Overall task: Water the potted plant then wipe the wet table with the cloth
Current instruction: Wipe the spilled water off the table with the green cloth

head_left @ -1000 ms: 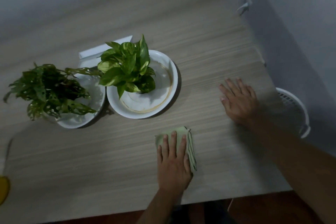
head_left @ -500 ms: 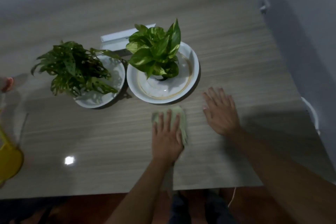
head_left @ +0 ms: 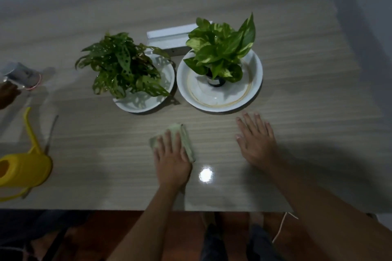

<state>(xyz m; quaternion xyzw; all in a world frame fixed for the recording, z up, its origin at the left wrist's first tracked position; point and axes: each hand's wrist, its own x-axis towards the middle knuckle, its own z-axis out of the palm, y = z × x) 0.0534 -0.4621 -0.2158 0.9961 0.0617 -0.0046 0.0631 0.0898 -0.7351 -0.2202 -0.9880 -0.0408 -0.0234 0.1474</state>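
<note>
A folded light green cloth lies on the wooden table, in front of the gap between the two plates. My left hand presses flat on it, fingers spread over the cloth. My right hand rests flat and open on the bare table just in front of the right plate. A pothos plant in a small dark pot stands in the white right plate. A spotted-leaf plant stands in the white left plate. A yellow watering can sits at the left edge.
A white box lies behind the plants. A clear cup sits tipped at the far left, next to something dark at the frame's edge. A lamp glare shines on the table beside my left wrist. The table's front edge runs right below my forearms.
My left hand has slid the cloth to the left, from under the right plate toward the gap between the plates. My right hand has also shifted left, closer to the right plate.
</note>
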